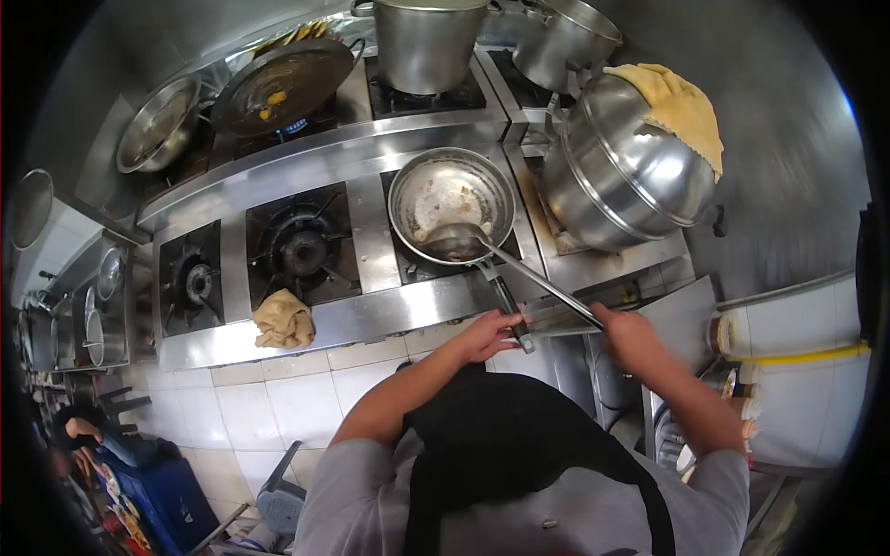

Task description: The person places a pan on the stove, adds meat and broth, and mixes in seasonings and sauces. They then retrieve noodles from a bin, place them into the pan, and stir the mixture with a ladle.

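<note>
A metal frying pan (pixel 451 190) sits on a burner, with a few small bits of food scattered in it. The round bowl of a ladle (pixel 454 243) lies in the pan's near side. Its long metal handle runs down to the right into my right hand (pixel 630 341), whose fingers are wrapped round the end. My left hand (pixel 491 335) is at the pan's dark handle (pixel 505 301), thumb and fingers around it near its end.
A large domed steel pot (pixel 626 167) with a yellow cloth (pixel 681 107) stands right of the pan. Behind are a tall pot (pixel 428 51), a second pot (pixel 565 46), a wok (pixel 283 88) and a steel bowl (pixel 159 125). A crumpled cloth (pixel 285 320) lies on the stove's front edge.
</note>
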Available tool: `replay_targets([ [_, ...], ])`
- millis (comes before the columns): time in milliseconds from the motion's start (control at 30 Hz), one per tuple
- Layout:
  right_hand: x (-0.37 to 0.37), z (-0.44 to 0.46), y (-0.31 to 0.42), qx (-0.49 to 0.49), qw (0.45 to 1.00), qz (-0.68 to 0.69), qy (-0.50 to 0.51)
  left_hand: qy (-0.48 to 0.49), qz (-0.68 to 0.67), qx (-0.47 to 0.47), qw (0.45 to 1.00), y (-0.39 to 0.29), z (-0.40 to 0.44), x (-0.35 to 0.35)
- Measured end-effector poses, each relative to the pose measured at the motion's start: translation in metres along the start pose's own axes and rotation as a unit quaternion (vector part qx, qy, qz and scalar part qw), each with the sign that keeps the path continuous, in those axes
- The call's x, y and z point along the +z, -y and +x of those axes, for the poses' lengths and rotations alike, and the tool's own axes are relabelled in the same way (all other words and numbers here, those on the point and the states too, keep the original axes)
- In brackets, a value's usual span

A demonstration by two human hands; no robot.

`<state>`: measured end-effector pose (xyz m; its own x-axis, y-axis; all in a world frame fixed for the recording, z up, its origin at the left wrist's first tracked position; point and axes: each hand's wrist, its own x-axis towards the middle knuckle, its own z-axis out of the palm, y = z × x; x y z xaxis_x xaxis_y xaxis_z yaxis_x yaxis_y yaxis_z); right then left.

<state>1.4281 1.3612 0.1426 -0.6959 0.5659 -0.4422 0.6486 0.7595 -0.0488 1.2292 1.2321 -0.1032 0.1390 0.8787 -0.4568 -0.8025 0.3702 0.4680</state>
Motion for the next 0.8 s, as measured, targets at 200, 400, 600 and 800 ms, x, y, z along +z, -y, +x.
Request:
replay_targets([
  [200, 0.062, 0.069, -0.015, -0.022, 0.993, 0.066, -0.095, 0.012, -0.172, 0.036, 0.984, -0.005, 0.012, 0.018],
  [400, 0.092, 0.123, -0.037, 0.012, 0.982, 0.112, -0.152, -0.055, -0.131, 0.017, 0.99, -0.015, -0.052, -0.007],
  [600, 0.137, 0.094, -0.025, -0.029, 0.979, 0.17, -0.11, -0.108, -0.089, 0.008, 0.99, -0.028, -0.068, -0.008],
  [800, 0.109, 0.054, -0.031, -0.002, 0.983, 0.161, -0.091, -0.095, -0.099, -0.012, 0.99, -0.03, -0.075, -0.015],
])
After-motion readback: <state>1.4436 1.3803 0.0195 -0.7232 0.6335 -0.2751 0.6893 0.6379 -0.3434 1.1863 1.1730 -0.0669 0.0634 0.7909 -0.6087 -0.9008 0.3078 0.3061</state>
